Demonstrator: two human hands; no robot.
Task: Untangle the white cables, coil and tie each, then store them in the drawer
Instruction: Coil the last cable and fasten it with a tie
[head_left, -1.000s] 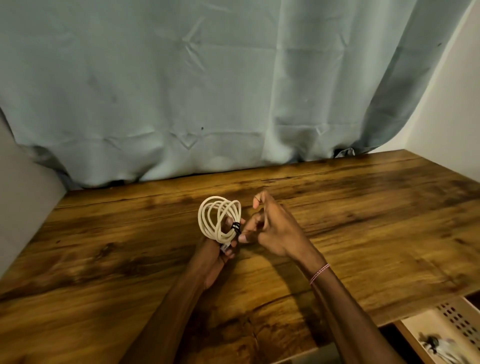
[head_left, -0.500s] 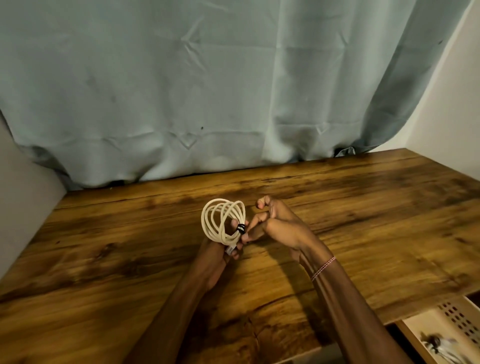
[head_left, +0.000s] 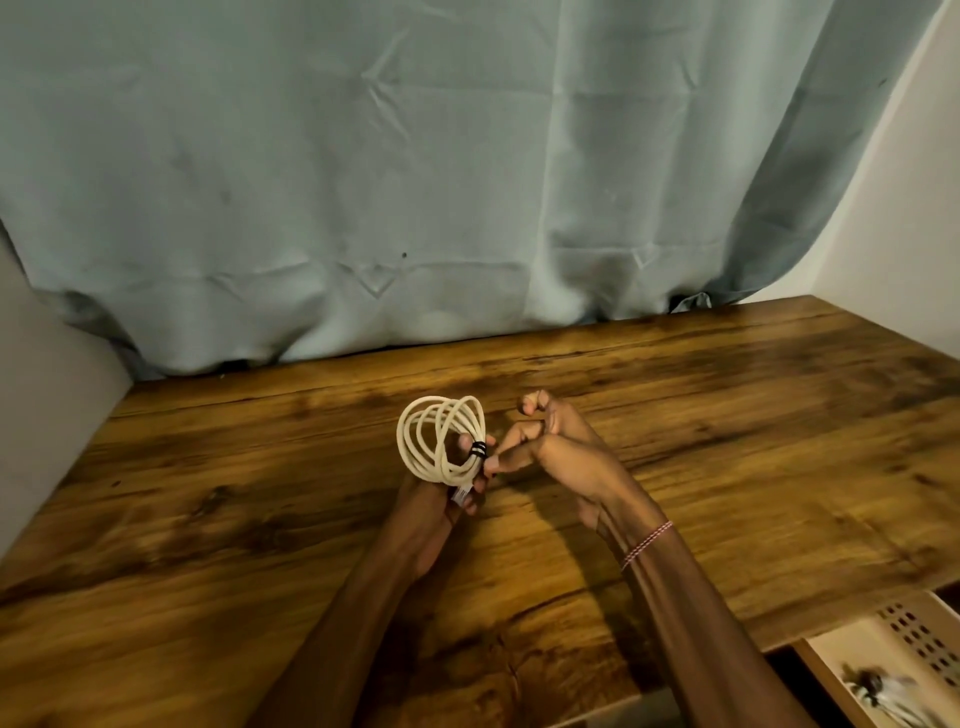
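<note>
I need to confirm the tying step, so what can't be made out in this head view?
All in the head view:
Black tie on the coiled white cable: too small to tell if fastened; the right hand pinches over its end.
Cable's plug: mostly hidden in the left hand.
Drawer: cut off by the bottom-right corner; its contents are blurred.

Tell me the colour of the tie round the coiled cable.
Black: the tie binds the white cable, clearest in the head view.
</note>
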